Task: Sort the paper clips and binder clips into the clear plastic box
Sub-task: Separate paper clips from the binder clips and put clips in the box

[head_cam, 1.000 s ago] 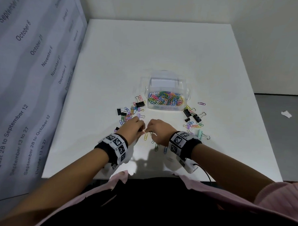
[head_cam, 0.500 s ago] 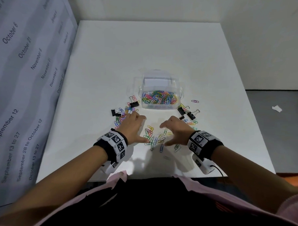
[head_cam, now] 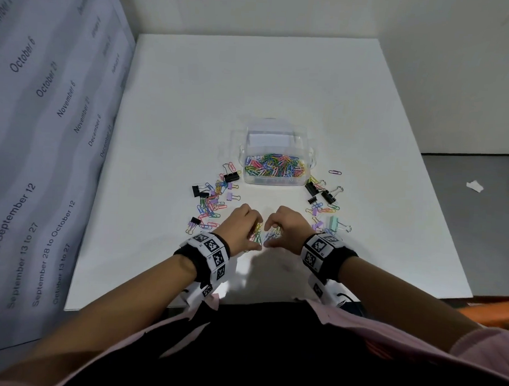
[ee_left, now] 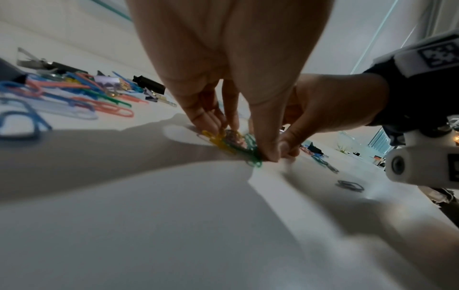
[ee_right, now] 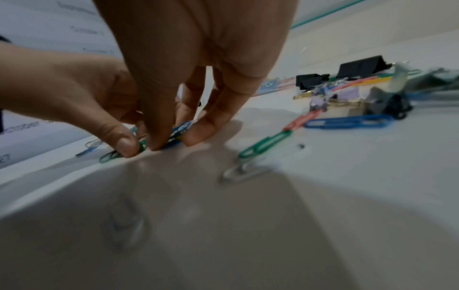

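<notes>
A loose spread of paper clips [head_cam: 263, 235] at the near edge of the white worktop [head_cam: 252, 84] has been raked into one small heap since half a second ago, when both hands were parted with the clips scattered between them. The left hand [head_cam: 243, 228] and right hand [head_cam: 286, 227] are now seen drawn together, thumbs almost touching, fingers [ee_left: 206, 117] curled down and pinching the heap against the worktop. A scoop toward the clear plastic box [head_cam: 276, 161], just beyond the hands and already holding many coloured clips, is judged to be the next step. Black binder clips [head_cam: 320, 192] and other loose clips are left lying either side of the box. How many clips are actually gripped cannot be made out: the heap is covered by the hands, and both wrist views are blurred. A few stray clips [ee_right: 263, 147] are seen just beside the right hand
</notes>
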`<state>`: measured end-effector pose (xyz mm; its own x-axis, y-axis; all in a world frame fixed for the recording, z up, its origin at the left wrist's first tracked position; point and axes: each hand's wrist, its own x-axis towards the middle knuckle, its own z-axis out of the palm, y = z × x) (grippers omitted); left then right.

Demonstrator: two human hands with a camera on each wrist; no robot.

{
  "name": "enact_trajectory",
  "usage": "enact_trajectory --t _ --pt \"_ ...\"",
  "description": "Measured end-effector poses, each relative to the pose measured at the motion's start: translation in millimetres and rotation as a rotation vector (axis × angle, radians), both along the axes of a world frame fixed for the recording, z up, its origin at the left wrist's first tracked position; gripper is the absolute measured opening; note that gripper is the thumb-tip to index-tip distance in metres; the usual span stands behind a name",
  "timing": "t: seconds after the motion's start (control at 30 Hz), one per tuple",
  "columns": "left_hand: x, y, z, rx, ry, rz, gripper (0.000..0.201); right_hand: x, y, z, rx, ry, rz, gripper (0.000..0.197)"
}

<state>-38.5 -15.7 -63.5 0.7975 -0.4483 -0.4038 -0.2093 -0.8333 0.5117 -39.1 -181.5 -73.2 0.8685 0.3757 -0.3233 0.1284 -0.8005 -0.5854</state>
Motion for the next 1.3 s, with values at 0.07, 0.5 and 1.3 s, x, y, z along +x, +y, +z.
enact_trajectory --t 0.07,0.5,1.3 --pt "3.4 -0.2 0.2 0.009 -0.002 -0.021 0.05 3.3 -1.8 5.6 -0.034 0.021 0.004 0.029" --pt "27.9 5.0 8.3 -0.042 0.012 0.018 0.023 41.7 -14.3 50.1 -0.065 -0.002 -0.071 0.015" --pt "132.3 -23.6 65.4 -0.098 -0.134 0.158 0.02 22.3 -13.7 15.9 -0.144 0.054 -0.023 0.042"
